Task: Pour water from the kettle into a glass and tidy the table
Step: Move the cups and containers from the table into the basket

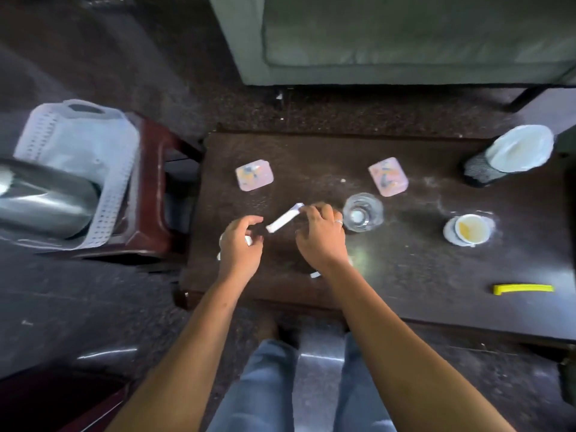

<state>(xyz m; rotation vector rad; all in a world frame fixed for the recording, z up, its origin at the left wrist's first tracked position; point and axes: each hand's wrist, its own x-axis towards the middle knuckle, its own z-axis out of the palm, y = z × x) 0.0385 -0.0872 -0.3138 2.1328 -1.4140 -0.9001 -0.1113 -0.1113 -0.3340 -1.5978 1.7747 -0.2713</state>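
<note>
Head view: right hand (pixel 322 233) pinches slim white paper stick (pixel 285 222) beside glass (pixel 363 213)

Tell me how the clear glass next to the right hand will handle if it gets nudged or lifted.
The glass stands upright on the table, short and wide, so a light nudge would probably slide it rather than tip it. It looks like smooth, clear glass: likely slippery to grip and breakable if dropped. Whether it holds water is unclear from above.

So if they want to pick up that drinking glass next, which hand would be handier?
The right hand, probably. It sits just beside the glass, its fingers only pinching one end of a white paper strip. The left hand is farther away and seems to hold white scraps.
</note>
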